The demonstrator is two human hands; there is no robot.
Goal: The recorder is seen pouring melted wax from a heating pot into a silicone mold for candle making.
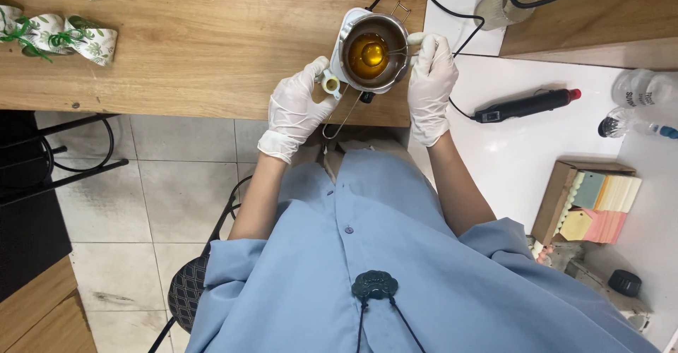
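Observation:
A small metal pot (349, 34) of amber liquid sits on a white warming base at the wooden table's near edge. A spoon stands in the liquid. My right hand (431, 85), in a white glove, grips the spoon's handle at the pot's right rim. My left hand (296, 106), also gloved, holds a small white bottle (330, 83) with a yellowish open top just left of the pot. A thin wire handle (344, 116) hangs down from the pot toward me.
Black cables (452, 13) run from the pot across a white counter (508, 155) on the right, where a black heat tool with a red tip (526, 104) lies. A cardboard box of pastel bars (597, 201) and clear bottles (643, 88) stand there. Leaf-print wrapped parcels (67, 39) lie far left.

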